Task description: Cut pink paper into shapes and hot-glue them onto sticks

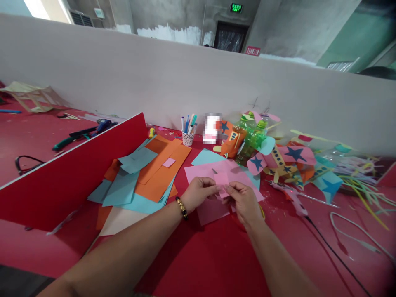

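Between my two hands is a small piece of pink paper (221, 180), held up a little above the table. My left hand (200, 193), with a beaded bracelet on its wrist, pinches the paper's left edge between thumb and fingers. On the other side my right hand (244, 202) grips the lower right edge in the same way. Beneath them lie larger pink paper sheets (194, 170). Something with yellow and orange loops is partly hidden under my right hand, and I cannot make out what it is.
Orange sheets (161, 177) and blue sheets (121, 190) pile up at left, beside a red divider (93, 165). A pen cup (187, 139) stands behind. At right are paper airplanes (278, 159), green bottles (247, 140), a pink glue gun (292, 198) with its cord, and a white cable (349, 233).
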Demonstrator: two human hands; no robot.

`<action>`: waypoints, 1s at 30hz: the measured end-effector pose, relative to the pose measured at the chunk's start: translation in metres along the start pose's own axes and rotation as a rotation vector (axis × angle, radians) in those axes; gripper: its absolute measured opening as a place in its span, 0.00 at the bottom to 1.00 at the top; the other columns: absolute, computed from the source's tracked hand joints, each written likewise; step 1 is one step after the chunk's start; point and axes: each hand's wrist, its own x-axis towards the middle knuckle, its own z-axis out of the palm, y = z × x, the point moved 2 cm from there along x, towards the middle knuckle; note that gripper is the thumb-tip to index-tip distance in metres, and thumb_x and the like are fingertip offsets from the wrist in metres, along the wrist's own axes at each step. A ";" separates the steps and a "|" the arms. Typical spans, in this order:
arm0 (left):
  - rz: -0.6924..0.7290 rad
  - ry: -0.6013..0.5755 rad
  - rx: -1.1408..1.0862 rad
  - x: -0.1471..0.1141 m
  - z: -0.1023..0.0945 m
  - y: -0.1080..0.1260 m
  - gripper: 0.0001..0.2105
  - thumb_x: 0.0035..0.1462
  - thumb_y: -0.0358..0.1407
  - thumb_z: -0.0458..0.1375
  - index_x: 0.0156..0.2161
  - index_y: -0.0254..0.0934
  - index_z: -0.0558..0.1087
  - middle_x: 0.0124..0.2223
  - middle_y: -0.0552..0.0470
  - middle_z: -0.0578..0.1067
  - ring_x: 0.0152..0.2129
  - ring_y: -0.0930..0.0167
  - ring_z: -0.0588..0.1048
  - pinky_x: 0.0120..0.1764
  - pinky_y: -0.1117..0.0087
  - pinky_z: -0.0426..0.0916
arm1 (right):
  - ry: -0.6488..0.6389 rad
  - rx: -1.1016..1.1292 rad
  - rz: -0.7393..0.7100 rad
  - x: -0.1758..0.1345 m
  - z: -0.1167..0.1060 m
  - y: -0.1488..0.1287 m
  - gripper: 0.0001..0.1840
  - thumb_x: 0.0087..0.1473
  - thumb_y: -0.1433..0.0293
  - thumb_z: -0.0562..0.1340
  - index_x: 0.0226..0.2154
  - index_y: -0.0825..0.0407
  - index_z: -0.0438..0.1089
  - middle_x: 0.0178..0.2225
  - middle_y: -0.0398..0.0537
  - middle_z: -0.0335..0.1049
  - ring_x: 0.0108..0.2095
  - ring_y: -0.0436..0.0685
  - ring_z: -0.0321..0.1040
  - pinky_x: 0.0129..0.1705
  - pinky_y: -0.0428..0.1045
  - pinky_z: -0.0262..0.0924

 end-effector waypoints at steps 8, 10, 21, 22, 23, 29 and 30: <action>-0.034 -0.134 0.130 -0.002 0.002 -0.004 0.15 0.44 0.44 0.63 0.21 0.32 0.69 0.19 0.52 0.71 0.17 0.76 0.67 0.24 0.75 0.62 | -0.048 -0.040 -0.070 0.002 -0.009 -0.002 0.13 0.42 0.61 0.68 0.28 0.53 0.72 0.20 0.39 0.64 0.20 0.47 0.59 0.22 0.43 0.55; -0.027 -0.202 0.169 -0.003 0.003 -0.006 0.15 0.45 0.43 0.62 0.20 0.33 0.68 0.19 0.53 0.70 0.17 0.76 0.67 0.23 0.75 0.61 | -0.070 -0.054 -0.076 0.003 -0.011 -0.004 0.12 0.42 0.62 0.68 0.28 0.53 0.72 0.20 0.39 0.65 0.20 0.46 0.58 0.22 0.43 0.54; -0.017 -0.040 0.017 0.000 -0.002 -0.002 0.12 0.47 0.41 0.61 0.26 0.32 0.70 0.21 0.55 0.69 0.17 0.78 0.67 0.25 0.76 0.61 | 0.063 0.095 -0.088 0.009 -0.020 -0.002 0.07 0.42 0.68 0.69 0.24 0.54 0.71 0.14 0.37 0.64 0.15 0.44 0.58 0.19 0.41 0.51; -0.016 -0.055 0.022 0.000 -0.002 -0.002 0.12 0.47 0.41 0.62 0.26 0.32 0.71 0.21 0.54 0.70 0.17 0.78 0.67 0.24 0.77 0.61 | 0.084 0.104 -0.102 0.010 -0.020 -0.002 0.07 0.43 0.68 0.68 0.24 0.54 0.71 0.14 0.37 0.63 0.15 0.44 0.57 0.19 0.41 0.51; -0.014 -0.067 0.034 0.000 -0.002 -0.002 0.13 0.47 0.41 0.62 0.26 0.31 0.71 0.21 0.53 0.71 0.17 0.78 0.67 0.24 0.77 0.61 | 0.100 0.111 -0.112 0.010 -0.020 -0.002 0.07 0.43 0.68 0.68 0.24 0.54 0.71 0.14 0.37 0.63 0.15 0.44 0.57 0.19 0.41 0.51; -0.022 -0.057 0.051 0.000 -0.003 -0.002 0.15 0.45 0.43 0.63 0.23 0.31 0.70 0.21 0.51 0.73 0.17 0.77 0.68 0.23 0.76 0.62 | 0.141 0.066 -0.152 0.010 -0.020 -0.003 0.08 0.45 0.67 0.67 0.26 0.55 0.71 0.14 0.38 0.63 0.16 0.44 0.57 0.18 0.41 0.51; -0.023 -0.061 0.035 0.000 -0.004 -0.002 0.15 0.46 0.43 0.63 0.23 0.31 0.70 0.22 0.50 0.73 0.17 0.77 0.68 0.24 0.76 0.62 | 0.139 0.060 -0.158 0.010 -0.020 -0.003 0.08 0.45 0.66 0.67 0.26 0.55 0.71 0.14 0.38 0.62 0.16 0.44 0.57 0.18 0.41 0.51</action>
